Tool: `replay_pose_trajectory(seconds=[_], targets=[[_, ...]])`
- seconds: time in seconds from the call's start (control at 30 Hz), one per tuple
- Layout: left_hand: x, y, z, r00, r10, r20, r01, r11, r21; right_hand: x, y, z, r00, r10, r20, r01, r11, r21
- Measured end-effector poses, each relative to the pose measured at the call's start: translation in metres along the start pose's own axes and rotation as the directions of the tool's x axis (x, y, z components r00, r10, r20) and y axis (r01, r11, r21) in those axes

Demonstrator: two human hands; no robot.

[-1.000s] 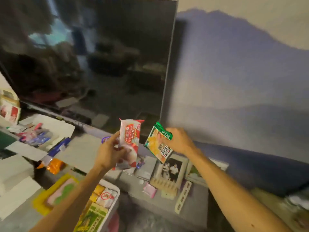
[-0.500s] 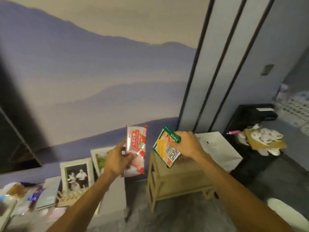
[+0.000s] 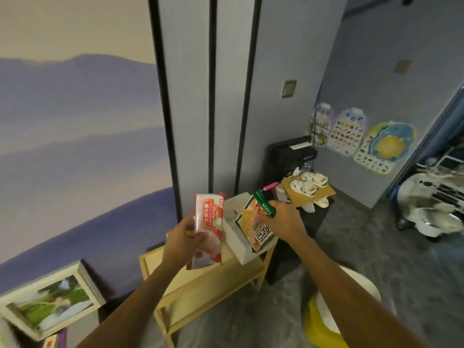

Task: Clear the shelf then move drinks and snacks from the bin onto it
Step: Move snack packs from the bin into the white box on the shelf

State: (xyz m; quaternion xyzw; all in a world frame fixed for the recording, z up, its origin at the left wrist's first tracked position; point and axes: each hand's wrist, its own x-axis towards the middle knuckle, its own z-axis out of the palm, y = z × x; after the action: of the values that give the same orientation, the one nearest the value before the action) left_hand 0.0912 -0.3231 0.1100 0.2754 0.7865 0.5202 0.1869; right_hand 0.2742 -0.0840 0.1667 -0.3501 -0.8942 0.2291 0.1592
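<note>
My left hand (image 3: pixel 182 243) grips a red and white wafer biscuit pack (image 3: pixel 209 224), held upright. My right hand (image 3: pixel 283 222) holds a green and orange snack packet (image 3: pixel 256 226) by its top corner. Both packs hang above a small pale wooden shelf (image 3: pixel 200 285) that stands on the floor against the wall. A white box (image 3: pixel 237 237) rests on the right end of the shelf top, partly behind the two packs. The bin is out of view.
A framed picture (image 3: pixel 50 305) leans at the lower left. A black cabinet (image 3: pixel 288 156) stands behind the shelf, with white shoes on cardboard (image 3: pixel 308 187) beside it. A white and yellow object (image 3: pixel 324 320) lies on the grey floor at right.
The view has swung right, away from the television and cluttered counter to the wooden shelf. Both hands have carried their packs over the shelf top.
</note>
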Motion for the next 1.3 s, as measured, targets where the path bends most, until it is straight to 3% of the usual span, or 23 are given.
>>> replay_pose_trajectory(seconds=[0.2, 0.47, 0.67, 0.9, 1.13, 1.3], targets=[[0.099, -0.008, 0.068, 0.999, -0.05, 0.017, 0.051, 0.998, -0.049, 0.087, 0.053, 0.016, 0.997, 0.02, -0.079, -0.025, 0.998, -0.054], [0.192, -0.028, 0.136, 0.976, -0.217, 0.009, 0.217, 0.97, -0.109, 0.214, 0.108, 0.074, 0.998, 0.054, 0.019, -0.052, 0.995, -0.082], [0.235, -0.075, 0.193, 0.928, -0.37, -0.053, 0.366, 0.928, -0.07, 0.28, 0.146, 0.142, 0.977, 0.065, 0.204, -0.051, 0.996, -0.075], [0.265, -0.104, 0.284, 0.821, -0.531, -0.21, 0.543, 0.84, -0.001, 0.328, 0.196, 0.229, 0.948, -0.026, 0.319, 0.021, 1.0, 0.019], [0.288, -0.157, 0.322, 0.649, -0.694, -0.312, 0.75, 0.652, 0.11, 0.328, 0.245, 0.31, 0.904, 0.019, 0.427, -0.107, 0.977, 0.183], [0.308, -0.168, 0.331, 0.616, -0.688, -0.383, 0.785, 0.576, 0.227, 0.321, 0.225, 0.309, 0.889, 0.083, 0.451, -0.188, 0.963, 0.192]])
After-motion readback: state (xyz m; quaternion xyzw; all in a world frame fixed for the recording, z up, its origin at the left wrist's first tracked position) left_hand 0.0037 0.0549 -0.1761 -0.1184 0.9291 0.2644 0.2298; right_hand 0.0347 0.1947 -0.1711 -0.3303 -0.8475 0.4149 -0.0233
